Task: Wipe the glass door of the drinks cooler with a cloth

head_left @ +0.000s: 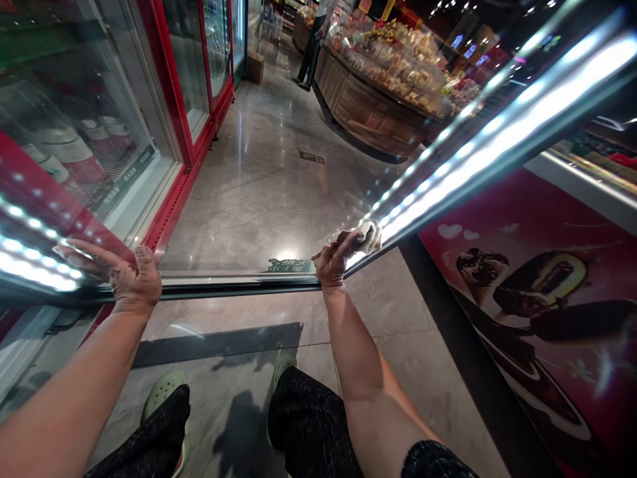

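A glass cooler door [239, 284] edged with bright LED strips stands swung out in front of me, its dark lower frame crossing the view. My left hand [130, 275] lies against the door's left side by the lit strip, fingers stretched out and thumb apart. At the lower right corner of the glass, my right hand [332, 264] is closed on a crumpled pale cloth [369, 237]. The cloth touches the door beside the right LED strip [448, 172]. Part of it is hidden by my fingers.
Red-framed coolers [192, 149] with bottles [70, 156] line the left. A chest freezer [527, 279] with ice cream pictures stands on the right. Farther back are a curved wooden display [368, 106] and a standing person [312, 50]. My green clogs [166, 392] are on the tiled floor.
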`<state>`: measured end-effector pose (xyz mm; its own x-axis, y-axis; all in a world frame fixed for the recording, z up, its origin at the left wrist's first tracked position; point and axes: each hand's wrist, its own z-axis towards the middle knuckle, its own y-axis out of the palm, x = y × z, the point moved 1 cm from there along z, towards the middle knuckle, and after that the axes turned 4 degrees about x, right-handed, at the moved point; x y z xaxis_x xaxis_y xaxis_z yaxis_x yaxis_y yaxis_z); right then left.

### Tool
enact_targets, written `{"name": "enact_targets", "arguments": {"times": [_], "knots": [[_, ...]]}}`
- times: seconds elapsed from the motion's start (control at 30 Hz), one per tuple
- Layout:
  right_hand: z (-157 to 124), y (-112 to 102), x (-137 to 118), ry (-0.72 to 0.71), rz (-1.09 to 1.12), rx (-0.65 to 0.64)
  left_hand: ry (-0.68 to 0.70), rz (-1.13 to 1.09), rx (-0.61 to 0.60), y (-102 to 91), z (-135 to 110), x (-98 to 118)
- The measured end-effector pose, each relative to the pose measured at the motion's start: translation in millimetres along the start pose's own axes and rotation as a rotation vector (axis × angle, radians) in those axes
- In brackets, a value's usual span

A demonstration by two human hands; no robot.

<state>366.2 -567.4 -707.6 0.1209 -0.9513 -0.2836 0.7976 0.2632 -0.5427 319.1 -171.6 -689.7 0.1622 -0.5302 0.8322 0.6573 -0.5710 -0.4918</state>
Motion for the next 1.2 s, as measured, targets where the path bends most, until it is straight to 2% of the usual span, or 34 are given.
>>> {"name": "enact_targets", "arguments": {"times": [0.1, 0.23, 0.3, 0.4, 0.5, 0.73, 0.97, 1.2], "knots": [[1.7, 1.5, -1.1, -0.010, -0.014, -0.016, 0.045, 0.031, 0.037, -0.8, 0.2, -2.0], [-27.3, 12.4, -3.0, -0.119, -0.048, -0.125, 0.048, 0.031, 0.041, -0.8, -0.5, -5.1], [-33.5, 14.3, -5.6, -0.167, -0.038, -0.127, 0.033, 0.031, 0.039, -0.9, -1.4, -5.5], [-21.2, 11.6, -12.8, -0.155, -0.050, -0.079, 0.021, 0.031, 0.035, -2.0, -2.7, -3.9], [-9.6, 11.6, -21.2, -0.117, -0.067, -0.097, 0.043, 0.038, 0.032, -4.8, -3.2, -0.6], [-48.9, 25.5, -24.0, -0.209, -0.069, -0.226, 0.077, 0.029, 0.014, -8.0, -1.7, -0.1], [-26.4, 18.9, -44.1, -0.189, -0.075, -0.210, 0.056, 0.017, 0.028, -7.0, 0.3, -4.0], [-44.7, 20.2, -56.3, -0.250, -0.079, -0.364, 0.085, 0.071, 0.057, -8.2, -2.1, -9.2]]}}
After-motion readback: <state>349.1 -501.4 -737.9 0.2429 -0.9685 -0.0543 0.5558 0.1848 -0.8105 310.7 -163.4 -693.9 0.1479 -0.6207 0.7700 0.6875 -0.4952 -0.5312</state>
